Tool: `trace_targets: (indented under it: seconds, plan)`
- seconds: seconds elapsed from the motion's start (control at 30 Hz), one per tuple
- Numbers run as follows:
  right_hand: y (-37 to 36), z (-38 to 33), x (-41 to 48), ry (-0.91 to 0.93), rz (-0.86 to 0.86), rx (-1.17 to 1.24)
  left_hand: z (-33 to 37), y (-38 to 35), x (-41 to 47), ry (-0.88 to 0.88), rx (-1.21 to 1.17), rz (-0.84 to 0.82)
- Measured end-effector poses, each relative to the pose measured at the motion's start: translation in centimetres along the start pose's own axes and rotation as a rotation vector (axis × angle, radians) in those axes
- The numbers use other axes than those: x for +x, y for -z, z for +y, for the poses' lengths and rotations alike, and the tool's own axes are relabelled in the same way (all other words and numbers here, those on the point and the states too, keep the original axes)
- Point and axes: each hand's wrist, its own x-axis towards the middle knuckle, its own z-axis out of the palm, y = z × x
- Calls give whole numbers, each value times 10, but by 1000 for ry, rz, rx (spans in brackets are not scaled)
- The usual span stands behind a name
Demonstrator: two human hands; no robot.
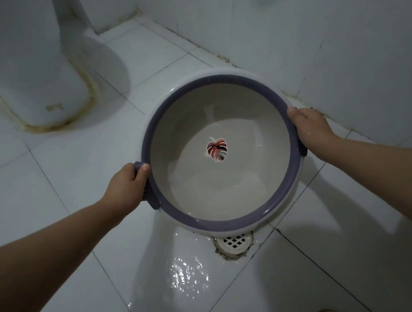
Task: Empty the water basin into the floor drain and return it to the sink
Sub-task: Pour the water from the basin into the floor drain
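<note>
- Head view: a person holds a round water basin (222, 223) with both hands, up in the air over a white tile floor (49, 172).
- Both arms reach out long and nearly straight from the bottom corners of the picture.
- The left hand (127, 187) grips the purple handle on the left side of the basin. Its thumb lies on top of the rim and its fingers curl round the handle.
- The right hand (310, 128) grips the right side of the rim, just by the other handle. Its thumb sits on top and its fingers go down under the edge.
- The basin is white with a purple rim, and its open side faces up at the camera. A red leaf picture (216, 149) sits in the middle of its bottom. A little water seems to lie inside.
- The floor drain (234, 243) is on the floor right under the near edge of the basin, partly hidden by it.
- A wet, shiny patch (186, 272) lies on the tiles beside the drain.
- A toilet base (37, 59) stands at the top left, well apart from the basin.
- A white wall (339, 27) runs behind the right hand.
</note>
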Motion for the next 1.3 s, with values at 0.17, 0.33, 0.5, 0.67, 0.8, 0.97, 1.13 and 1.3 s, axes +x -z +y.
trace_targets:
  seconds: [0.17, 0.33, 0.5, 0.67, 0.8, 0.97, 1.13, 1.3]
  plan:
    - [1, 0, 0, 10, -7, -4, -2, -1, 1, -7, 6, 5]
    - [2, 0, 0, 22, -6, -29, -4, -1, 1, -12, 12, -1]
    - [4, 0, -3, 43, -22, -62, -6, 0, 1, -21, 30, -24]
    - [5, 0, -5, 41, -43, -76, -6, 0, 0, -35, 43, -26]
    - [5, 1, -6, 40, -54, -62, -6, 1, 1, -21, 30, -34]
    - [6, 1, -7, 50, -70, -74, -6, 2, 0, -7, -26, -47]
    - [8, 0, -11, 80, -91, -73, -6, 3, -1, 0, -45, -70]
    - [9, 2, -13, 106, -99, -91, -6, 4, -3, -2, -40, -94]
